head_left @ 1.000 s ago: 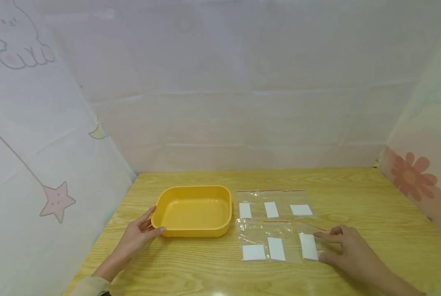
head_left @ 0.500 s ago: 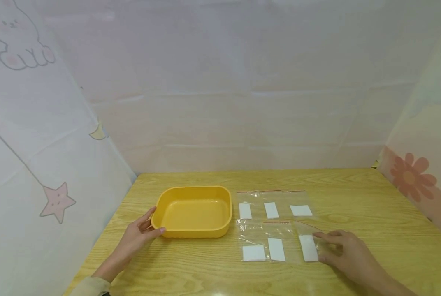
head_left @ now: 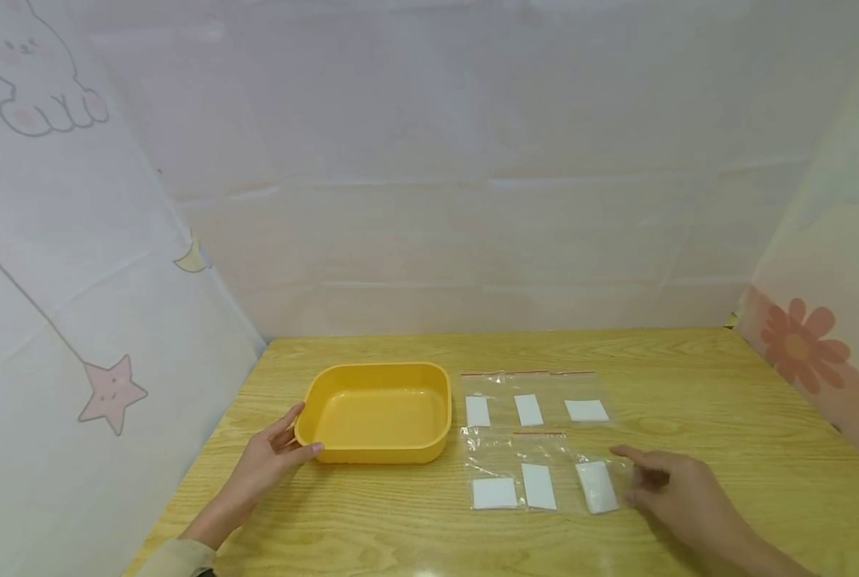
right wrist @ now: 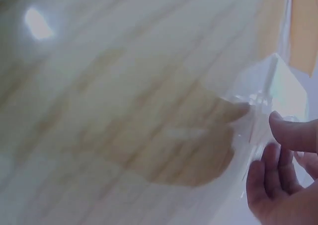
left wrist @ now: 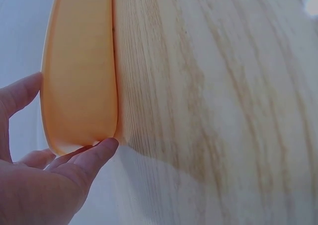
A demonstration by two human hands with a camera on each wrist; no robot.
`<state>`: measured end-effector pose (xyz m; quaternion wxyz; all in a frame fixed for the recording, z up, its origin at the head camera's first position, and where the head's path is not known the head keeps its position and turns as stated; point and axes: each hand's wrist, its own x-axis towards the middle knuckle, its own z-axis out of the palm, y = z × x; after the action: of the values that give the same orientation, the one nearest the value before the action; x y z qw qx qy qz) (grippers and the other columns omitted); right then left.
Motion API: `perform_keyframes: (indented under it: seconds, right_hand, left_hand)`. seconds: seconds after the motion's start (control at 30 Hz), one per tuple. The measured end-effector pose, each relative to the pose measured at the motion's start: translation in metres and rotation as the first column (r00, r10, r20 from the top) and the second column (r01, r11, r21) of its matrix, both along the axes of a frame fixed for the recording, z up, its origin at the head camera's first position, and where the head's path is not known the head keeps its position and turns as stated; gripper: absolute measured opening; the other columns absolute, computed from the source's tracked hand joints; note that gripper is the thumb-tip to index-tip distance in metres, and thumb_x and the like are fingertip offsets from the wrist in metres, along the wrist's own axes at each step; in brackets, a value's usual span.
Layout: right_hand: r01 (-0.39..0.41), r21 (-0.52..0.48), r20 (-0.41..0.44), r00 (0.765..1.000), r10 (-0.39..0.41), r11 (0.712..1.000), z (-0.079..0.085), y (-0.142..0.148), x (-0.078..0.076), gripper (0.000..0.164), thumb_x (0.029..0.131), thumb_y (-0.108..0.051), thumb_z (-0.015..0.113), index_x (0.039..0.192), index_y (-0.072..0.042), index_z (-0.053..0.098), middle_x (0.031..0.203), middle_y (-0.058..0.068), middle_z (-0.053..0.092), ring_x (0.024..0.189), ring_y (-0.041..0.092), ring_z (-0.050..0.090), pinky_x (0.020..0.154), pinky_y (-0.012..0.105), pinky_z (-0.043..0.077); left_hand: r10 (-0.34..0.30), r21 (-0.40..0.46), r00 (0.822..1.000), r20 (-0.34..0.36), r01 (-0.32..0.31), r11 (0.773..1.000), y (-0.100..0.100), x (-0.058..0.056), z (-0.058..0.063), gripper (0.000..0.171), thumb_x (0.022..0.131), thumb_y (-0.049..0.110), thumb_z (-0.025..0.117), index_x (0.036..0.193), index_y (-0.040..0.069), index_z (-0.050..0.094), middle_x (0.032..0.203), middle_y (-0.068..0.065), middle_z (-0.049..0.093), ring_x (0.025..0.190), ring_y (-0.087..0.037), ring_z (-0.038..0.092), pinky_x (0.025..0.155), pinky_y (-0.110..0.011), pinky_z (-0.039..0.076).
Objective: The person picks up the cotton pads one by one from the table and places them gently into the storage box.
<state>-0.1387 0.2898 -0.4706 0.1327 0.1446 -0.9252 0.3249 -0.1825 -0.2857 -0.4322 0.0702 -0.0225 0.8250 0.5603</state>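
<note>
A yellow plastic tray (head_left: pixel 373 457) stands on the table left of the middle. My left hand (head_left: pixel 262 465) holds its near left corner, thumb in front and fingers round the side; the left wrist view shows the fingertips against the tray wall (left wrist: pixel 79 71). My right hand (head_left: pixel 678 493) pinches the right edge of a clear zip bag (head_left: pixel 597 487) with a white rectangle inside. In the right wrist view this bag (right wrist: pixel 288 88) looks tilted at my thumb, with my other fingers curled below. Part of the bag's edge is hidden by the hand.
Several more clear zip bags with white rectangles lie in two rows right of the tray, among them a far right bag (head_left: pixel 586 410) and a near left bag (head_left: pixel 494 493). A pale printed cloth (head_left: pixel 473 240) hangs behind the wooden table (head_left: pixel 379 521).
The bag at my right hand has turned and shifted slightly left and nearer; its red zip line has gone from sight. The left hand and the tray have stayed put.
</note>
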Motion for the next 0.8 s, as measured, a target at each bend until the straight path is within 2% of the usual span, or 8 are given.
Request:
perform_keyframes:
  seconds: [0.17,0.23,0.3,0.43,0.53,0.6,0.67,0.8]
  right_hand:
    - [-0.11,-0.107,0.058,0.992,0.116,0.988,0.0,0.009,-0.005,0.056,0.078,0.006,0.087,0.132,0.002,0.072,0.092,-0.003,0.077,0.074,0.0,0.061,0.061,0.024,0.057]
    - [-0.175,-0.171,0.097,0.976,0.194,0.97,-0.001,0.014,-0.008,0.057,0.084,0.007,0.082,0.138,0.003,0.067,0.104,0.011,0.079,0.081,-0.002,0.064,0.059,0.025,0.057]
    - [-0.233,-0.243,0.143,0.952,0.272,0.942,-0.001,0.019,-0.01,0.056,0.089,0.006,0.079,0.143,0.001,0.064,0.12,0.009,0.076,0.093,-0.004,0.065,0.063,0.024,0.058]
    - [-0.341,-0.434,0.231,0.852,0.469,0.834,0.002,0.027,-0.017,0.058,0.099,0.006,0.067,0.154,-0.008,0.055,0.142,-0.013,0.061,0.108,-0.005,0.062,0.07,0.024,0.06]
    - [-0.36,-0.578,0.3,0.741,0.601,0.732,0.012,0.028,-0.018,0.062,0.106,0.005,0.056,0.163,-0.016,0.044,0.151,0.0,0.057,0.101,0.008,0.07,0.073,0.033,0.063]
    - [-0.339,-0.635,0.35,0.674,0.65,0.694,0.023,0.028,-0.019,0.061,0.109,0.002,0.051,0.166,-0.014,0.035,0.153,0.008,0.055,0.103,0.016,0.07,0.079,0.04,0.063]
    - [-0.332,-0.643,0.376,0.648,0.663,0.69,0.034,0.024,-0.019,0.059,0.111,-0.002,0.049,0.167,-0.008,0.029,0.157,0.016,0.049,0.102,0.02,0.069,0.085,0.044,0.062]
    - [-0.35,-0.623,0.383,0.643,0.663,0.7,0.055,0.013,-0.025,0.059,0.112,-0.004,0.048,0.166,0.001,0.025,0.157,-0.01,0.049,0.106,0.013,0.066,0.09,0.046,0.06]
  left_hand:
    - [0.006,0.009,1.0,0.002,-0.006,1.0,0.001,0.0,0.0,0.09,0.099,0.024,0.078,0.169,0.012,0.024,0.159,-0.028,0.042,0.142,-0.044,0.048,0.106,-0.048,0.052]
    - [0.005,0.01,1.0,0.003,-0.005,1.0,0.001,0.0,0.0,0.09,0.099,0.024,0.079,0.169,0.012,0.024,0.159,-0.027,0.042,0.141,-0.044,0.049,0.106,-0.049,0.052]
    - [0.002,0.016,1.0,0.004,-0.002,1.0,0.0,0.0,0.001,0.09,0.099,0.024,0.078,0.169,0.012,0.024,0.159,-0.028,0.042,0.141,-0.044,0.049,0.106,-0.049,0.052]
    - [-0.01,0.026,1.0,0.004,0.01,1.0,0.0,-0.001,-0.001,0.091,0.099,0.025,0.078,0.17,0.011,0.022,0.16,-0.029,0.04,0.141,-0.044,0.048,0.105,-0.048,0.053]
    - [-0.014,0.025,1.0,0.003,0.014,1.0,-0.001,-0.001,-0.001,0.091,0.099,0.025,0.078,0.17,0.011,0.022,0.16,-0.03,0.04,0.142,-0.045,0.048,0.105,-0.047,0.053]
    - [-0.013,0.022,1.0,0.004,0.013,1.0,-0.001,-0.001,-0.001,0.091,0.099,0.025,0.078,0.17,0.011,0.021,0.16,-0.03,0.039,0.142,-0.045,0.047,0.105,-0.047,0.053]
    - [-0.015,0.017,1.0,0.003,0.015,1.0,-0.001,-0.001,-0.001,0.091,0.1,0.025,0.078,0.17,0.011,0.021,0.16,-0.03,0.039,0.142,-0.046,0.047,0.105,-0.048,0.053]
    - [-0.016,0.018,1.0,0.004,0.016,1.0,-0.001,-0.001,-0.001,0.091,0.1,0.025,0.078,0.17,0.011,0.021,0.161,-0.03,0.038,0.142,-0.045,0.047,0.105,-0.048,0.053]
